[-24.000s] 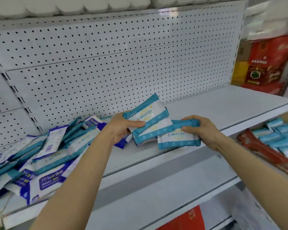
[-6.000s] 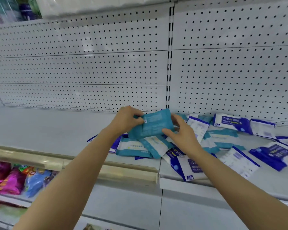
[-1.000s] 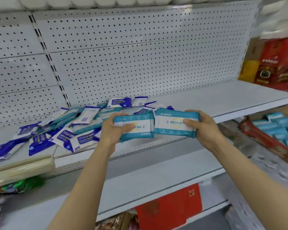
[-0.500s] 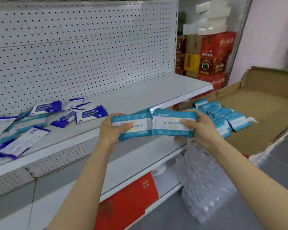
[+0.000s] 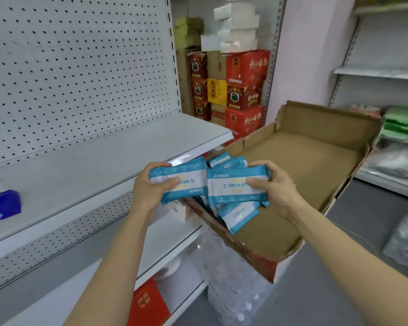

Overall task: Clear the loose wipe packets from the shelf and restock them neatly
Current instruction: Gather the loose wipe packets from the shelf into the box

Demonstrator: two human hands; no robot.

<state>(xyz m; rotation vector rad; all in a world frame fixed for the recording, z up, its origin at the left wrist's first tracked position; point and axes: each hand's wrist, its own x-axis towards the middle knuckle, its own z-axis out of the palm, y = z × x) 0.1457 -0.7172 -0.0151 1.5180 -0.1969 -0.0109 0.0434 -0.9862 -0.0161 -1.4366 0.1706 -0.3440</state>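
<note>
My left hand (image 5: 151, 189) grips a teal-and-white wipe packet (image 5: 186, 182) by its left end. My right hand (image 5: 272, 184) grips a second, matching wipe packet (image 5: 233, 188) by its right end. Both packets hang side by side above the near left corner of an open cardboard box (image 5: 304, 175). Several more teal packets (image 5: 238, 214) lie in that corner of the box, partly hidden under the held ones. On the white shelf (image 5: 92, 165), a blue wipe packet (image 5: 3, 204) lies at the far left edge of view.
The pegboard back panel (image 5: 80, 67) rises behind the shelf. Red and yellow cartons (image 5: 243, 90) are stacked past the shelf's end. A wrapped pack of bottles (image 5: 229, 278) stands under the box. Another shelf unit with green bags (image 5: 403, 118) is at the right.
My view has swung right, away from the loose packets on the shelf. Both hands have carried their packets over the left corner of the cardboard box.
</note>
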